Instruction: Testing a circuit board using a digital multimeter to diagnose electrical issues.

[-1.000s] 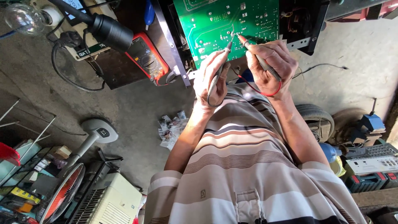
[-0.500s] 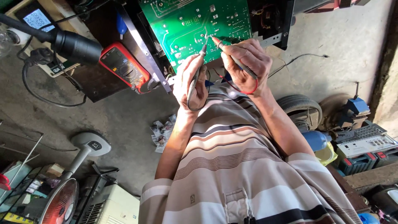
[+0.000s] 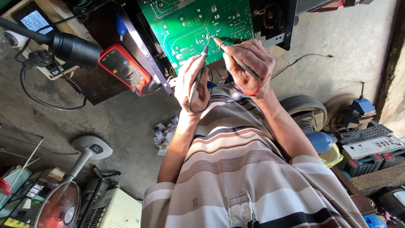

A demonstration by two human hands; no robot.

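Your left hand (image 3: 192,86) pinches the black probe (image 3: 198,71) and your right hand (image 3: 249,63) the red probe (image 3: 234,57), both tips probing the green circuit board (image 3: 198,25); next, hold steady and check the multimeter (image 3: 124,67).

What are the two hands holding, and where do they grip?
Left hand grips a thin black probe by its shaft; right hand a red-wired probe likewise.

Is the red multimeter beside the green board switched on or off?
Cannot tell. The red multimeter lies tilted by the green circuit board, and its screen looks dark and unreadable from here.
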